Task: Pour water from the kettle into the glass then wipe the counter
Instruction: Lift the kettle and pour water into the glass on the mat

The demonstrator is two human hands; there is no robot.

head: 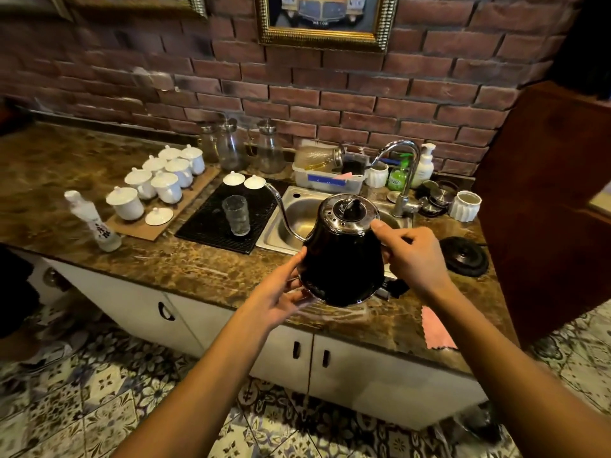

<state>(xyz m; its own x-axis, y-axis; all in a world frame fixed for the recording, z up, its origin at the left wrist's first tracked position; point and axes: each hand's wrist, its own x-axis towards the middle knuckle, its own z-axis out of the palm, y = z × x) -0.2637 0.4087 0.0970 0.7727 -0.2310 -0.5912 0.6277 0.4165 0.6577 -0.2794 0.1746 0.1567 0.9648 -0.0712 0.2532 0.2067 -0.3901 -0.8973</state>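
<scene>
Mid-carry before the pour — kettle (342, 256) aloft over the tabletop (185, 269) edge, right hand (410, 256) gripping its handle, left hand (281, 292) steadying its base — next, spout to glass (236, 214) on the mat.

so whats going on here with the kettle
A person holds a black gooseneck kettle in the air over the counter edge: the right hand grips the handle side, the left hand steadies the base. Its spout points toward the glass, which stands on the black mat beside the sink. No water is pouring yet. A pink cloth lies on the counter.
</scene>
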